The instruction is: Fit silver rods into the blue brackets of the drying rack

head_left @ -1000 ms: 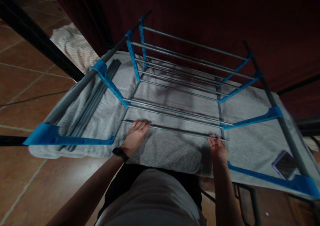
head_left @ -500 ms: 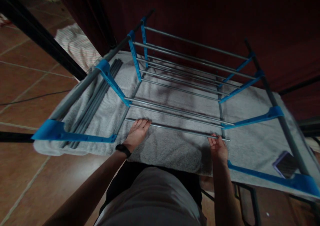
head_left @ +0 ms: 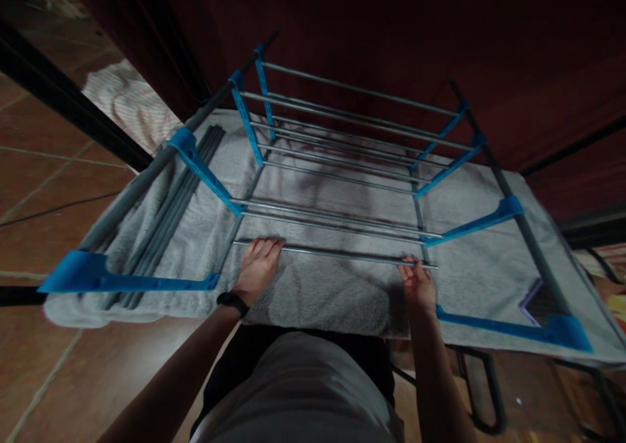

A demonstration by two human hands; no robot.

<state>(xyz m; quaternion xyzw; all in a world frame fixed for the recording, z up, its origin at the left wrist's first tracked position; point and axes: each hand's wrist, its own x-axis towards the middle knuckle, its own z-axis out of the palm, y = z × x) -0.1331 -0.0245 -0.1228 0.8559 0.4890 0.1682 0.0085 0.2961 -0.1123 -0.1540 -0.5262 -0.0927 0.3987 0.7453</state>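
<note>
A rack of grey metal rods and blue plastic brackets [head_left: 205, 169] lies on a grey towel [head_left: 317, 293] spread over a table. A loose grey rod [head_left: 337, 255] lies crosswise near the front. My left hand [head_left: 257, 267] wraps its fingers round the rod's left end. My right hand [head_left: 417, 283] grips the rod near its right end. A black band sits on my left wrist [head_left: 232, 301].
A bundle of spare grey rods [head_left: 171, 208] lies on the towel at the left. A phone [head_left: 538, 303] rests on the towel at the right, partly behind a blue bracket. A striped cloth [head_left: 127, 100] lies on the tiled floor. A dark red wall stands behind the table.
The view has shifted a little to the right, so everything sits further left. My hands stay on the same rod.
</note>
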